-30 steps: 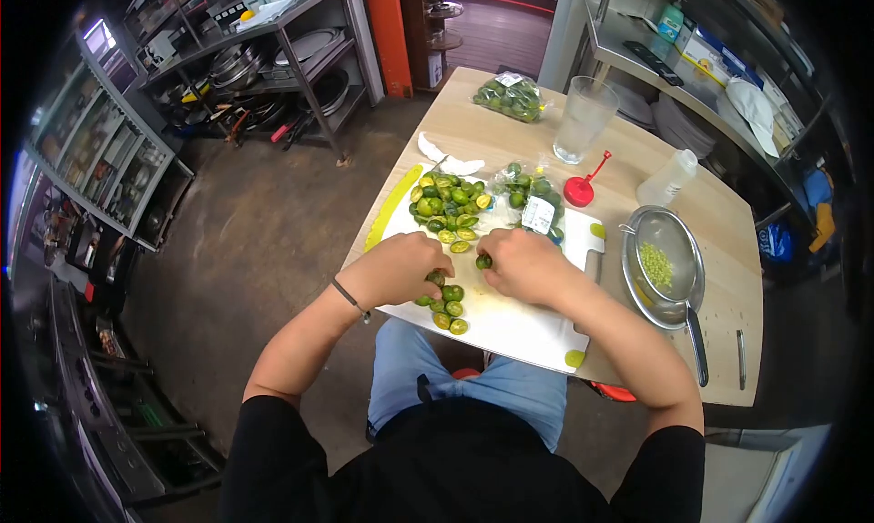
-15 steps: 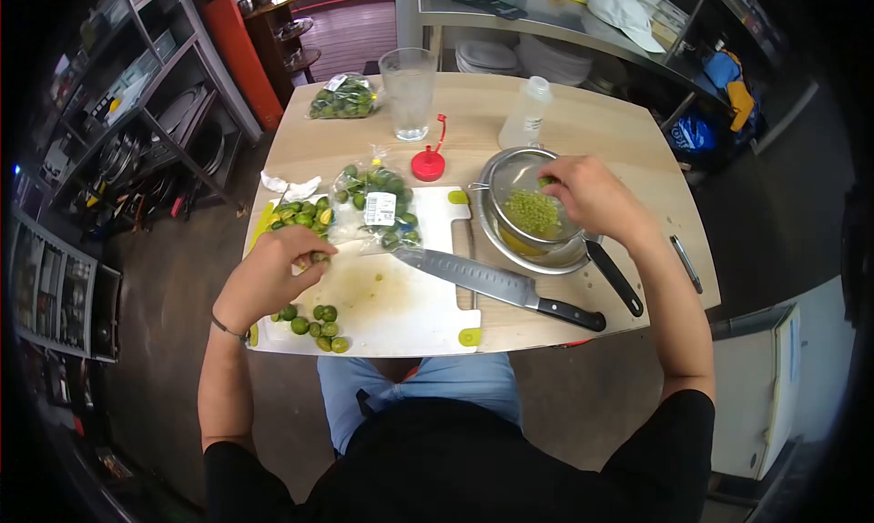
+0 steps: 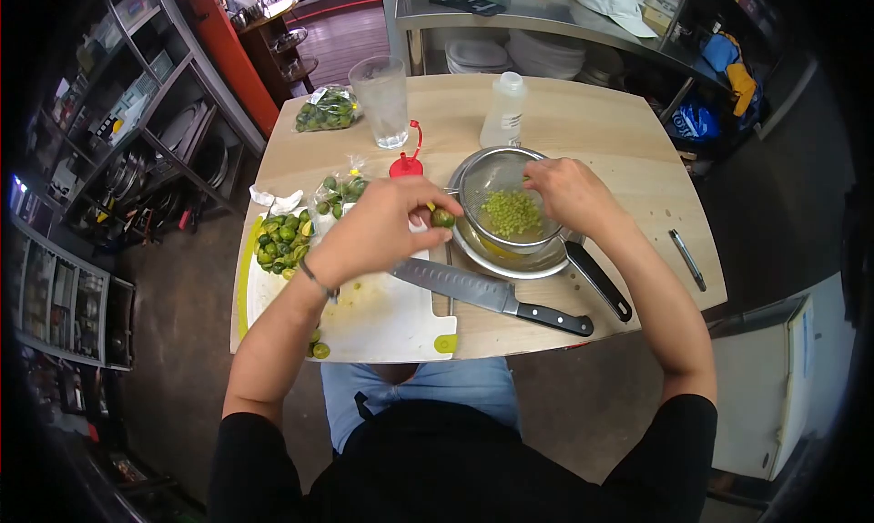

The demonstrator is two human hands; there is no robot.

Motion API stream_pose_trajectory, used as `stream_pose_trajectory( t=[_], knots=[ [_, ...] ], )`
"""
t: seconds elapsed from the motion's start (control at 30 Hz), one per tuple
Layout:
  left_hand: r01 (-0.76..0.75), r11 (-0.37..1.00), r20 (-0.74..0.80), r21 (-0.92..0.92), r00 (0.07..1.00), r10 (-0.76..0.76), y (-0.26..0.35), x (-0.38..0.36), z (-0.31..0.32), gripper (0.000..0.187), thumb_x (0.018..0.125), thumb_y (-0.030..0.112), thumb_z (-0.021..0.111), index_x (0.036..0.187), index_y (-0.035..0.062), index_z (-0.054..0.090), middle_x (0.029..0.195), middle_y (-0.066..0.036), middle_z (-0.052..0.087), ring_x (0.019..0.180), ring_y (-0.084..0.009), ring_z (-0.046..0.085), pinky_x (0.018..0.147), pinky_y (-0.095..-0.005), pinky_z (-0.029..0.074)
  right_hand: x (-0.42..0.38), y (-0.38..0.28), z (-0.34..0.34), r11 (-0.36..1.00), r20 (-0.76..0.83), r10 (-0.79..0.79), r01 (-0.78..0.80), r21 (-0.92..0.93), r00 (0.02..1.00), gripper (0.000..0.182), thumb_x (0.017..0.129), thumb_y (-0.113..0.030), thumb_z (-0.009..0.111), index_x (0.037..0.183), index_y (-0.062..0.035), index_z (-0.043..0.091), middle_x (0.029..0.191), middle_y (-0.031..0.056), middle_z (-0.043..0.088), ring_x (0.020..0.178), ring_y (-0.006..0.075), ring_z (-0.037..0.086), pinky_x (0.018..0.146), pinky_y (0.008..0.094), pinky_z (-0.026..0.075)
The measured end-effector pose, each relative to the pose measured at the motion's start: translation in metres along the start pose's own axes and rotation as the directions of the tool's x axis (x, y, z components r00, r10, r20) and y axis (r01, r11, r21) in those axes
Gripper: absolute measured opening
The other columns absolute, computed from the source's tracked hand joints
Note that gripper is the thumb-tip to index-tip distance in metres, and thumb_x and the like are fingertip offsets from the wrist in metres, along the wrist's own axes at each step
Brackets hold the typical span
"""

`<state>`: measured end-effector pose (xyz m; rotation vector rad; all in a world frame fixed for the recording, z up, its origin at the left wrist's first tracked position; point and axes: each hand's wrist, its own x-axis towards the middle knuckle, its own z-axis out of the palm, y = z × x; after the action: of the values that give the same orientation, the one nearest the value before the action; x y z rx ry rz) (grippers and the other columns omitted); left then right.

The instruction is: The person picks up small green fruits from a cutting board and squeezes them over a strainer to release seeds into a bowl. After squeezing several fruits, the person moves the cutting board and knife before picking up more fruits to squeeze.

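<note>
My left hand (image 3: 387, 223) pinches a small green lime (image 3: 442, 217) between thumb and fingers, at the left rim of the strainer. Above the mesh strainer (image 3: 496, 170), my right hand (image 3: 566, 193) is closed, with a bit of green lime showing at its fingertips. Pale green pulp and seeds (image 3: 512, 213) lie in the strainer, which rests over a metal bowl (image 3: 475, 255) with yellowish liquid. Beneath my left forearm is a white cutting board (image 3: 382, 327). A pile of squeezed lime halves (image 3: 284, 243) sits on its far left; a few limes (image 3: 319, 349) lie near its front edge, mostly hidden.
A large knife (image 3: 455, 284) lies across the board's right edge, beside the strainer's black handle (image 3: 599, 282). Farther back are a bag of limes (image 3: 339, 193), a red cap (image 3: 406, 166), a glass (image 3: 380, 104), a plastic bottle (image 3: 505, 113) and another bag (image 3: 326, 111). A pen (image 3: 687, 261) lies right.
My left hand has moved right, from the board to the strainer's left side, carrying a lime. My right hand stays over the strainer. The view has shifted slightly.
</note>
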<state>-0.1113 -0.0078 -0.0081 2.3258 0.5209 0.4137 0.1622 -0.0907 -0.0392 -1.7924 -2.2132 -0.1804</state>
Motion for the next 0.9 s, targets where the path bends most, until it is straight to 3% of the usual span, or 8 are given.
stream_pose_trajectory(
  t=[0.1, 0.4, 0.5, 0.6, 0.7, 0.77, 0.8, 0.9],
  knots=[
    [-0.162, 0.985, -0.058, 0.051, 0.985, 0.165, 0.006, -0.021, 0.018, 0.026, 0.078, 0.003, 0.074, 0.103, 0.0052, 0.069, 0.095, -0.009, 0.066, 0.081, -0.0209, 0.066, 0.073, -0.0300, 0.054, 0.002, 0.004, 0.003, 0.999, -0.017, -0.034, 0.034, 0.012, 0.999, 0.010, 0.076, 0.001, 0.061, 0.086, -0.0011, 0.060, 0.082, 0.0168, 0.067, 0.078, 0.0357, 0.066, 0.070, 0.0452, 0.053],
    [-0.091, 0.996, -0.244, 0.010, 0.966, 0.090, 0.009, -0.091, 0.073, 0.027, 0.077, 0.004, 0.076, 0.103, 0.0052, 0.069, 0.099, -0.010, 0.067, 0.085, -0.0224, 0.067, 0.074, -0.0305, 0.054, 0.007, -0.001, -0.026, 0.988, -0.144, -0.049, 0.069, 0.139, 0.988, 0.011, 0.076, 0.000, 0.061, 0.085, -0.0045, 0.061, 0.083, 0.0157, 0.068, 0.078, 0.0359, 0.066, 0.069, 0.0442, 0.053],
    [-0.024, 0.995, -0.278, -0.101, 0.961, -0.005, 0.004, -0.102, 0.083, 0.027, 0.077, 0.004, 0.076, 0.104, 0.0054, 0.069, 0.099, -0.010, 0.067, 0.082, -0.0208, 0.066, 0.072, -0.0292, 0.054, 0.007, -0.007, -0.042, 0.976, -0.179, 0.094, -0.055, 0.213, 0.979, 0.010, 0.079, -0.002, 0.061, 0.089, -0.0035, 0.063, 0.082, 0.0169, 0.068, 0.079, 0.0360, 0.066, 0.069, 0.0432, 0.053],
    [-0.032, 0.996, -0.291, -0.088, 0.957, 0.005, -0.001, -0.109, 0.087, 0.028, 0.078, 0.004, 0.076, 0.104, 0.0052, 0.068, 0.100, -0.010, 0.067, 0.079, -0.0194, 0.065, 0.070, -0.0278, 0.053, 0.003, -0.006, -0.027, 0.963, -0.124, 0.131, -0.096, 0.253, 0.984, 0.012, 0.091, -0.009, 0.054, 0.093, -0.0044, 0.066, 0.081, 0.0180, 0.067, 0.075, 0.0372, 0.065, 0.069, 0.0414, 0.051],
    [-0.052, 0.991, -0.301, -0.120, 0.954, 0.014, -0.005, -0.113, 0.085, 0.028, 0.078, 0.003, 0.075, 0.105, 0.0047, 0.068, 0.101, -0.010, 0.068, 0.079, -0.0193, 0.065, 0.069, -0.0277, 0.053, 0.002, -0.016, -0.025, 0.981, 0.148, 0.191, -0.191, -0.012, 0.970, 0.016, 0.093, -0.016, 0.055, 0.094, -0.0046, 0.066, 0.081, 0.0185, 0.067, 0.075, 0.0376, 0.065, 0.071, 0.0438, 0.050],
    [-0.064, 0.992, -0.300, -0.106, 0.954, 0.030, -0.009, -0.117, 0.081, 0.027, 0.079, 0.004, 0.075, 0.105, 0.0044, 0.068, 0.101, -0.009, 0.068, 0.079, -0.0194, 0.065, 0.070, -0.0280, 0.053, 0.010, -0.033, -0.055, 0.905, -0.072, 0.329, -0.293, 0.308, 0.941, 0.017, 0.092, -0.020, 0.058, 0.096, -0.0059, 0.067, 0.082, 0.0187, 0.066, 0.078, 0.0373, 0.064, 0.075, 0.0461, 0.050],
    [-0.061, 0.992, -0.305, -0.108, 0.952, 0.026, -0.009, -0.119, 0.080, 0.027, 0.079, 0.004, 0.075, 0.105, 0.0044, 0.068, 0.101, -0.009, 0.068, 0.079, -0.0194, 0.065, 0.070, -0.0280, 0.053, 0.010, -0.031, -0.045, 0.907, -0.069, 0.324, -0.289, 0.306, 0.944, 0.017, 0.092, -0.020, 0.058, 0.096, -0.0059, 0.067, 0.082, 0.0187, 0.066, 0.078, 0.0373, 0.064, 0.075, 0.0461, 0.050],
    [-0.084, 0.991, -0.296, -0.106, 0.954, 0.049, -0.010, -0.124, 0.074, 0.026, 0.079, 0.004, 0.074, 0.104, 0.0045, 0.068, 0.102, -0.010, 0.067, 0.081, -0.0195, 0.067, 0.071, -0.0282, 0.054, 0.007, -0.027, -0.021, 0.975, 0.347, 0.220, -0.208, -0.073, 0.912, 0.020, 0.091, -0.023, 0.060, 0.097, -0.0054, 0.068, 0.082, 0.0195, 0.066, 0.079, 0.0374, 0.064, 0.074, 0.0469, 0.050]
  ],
)
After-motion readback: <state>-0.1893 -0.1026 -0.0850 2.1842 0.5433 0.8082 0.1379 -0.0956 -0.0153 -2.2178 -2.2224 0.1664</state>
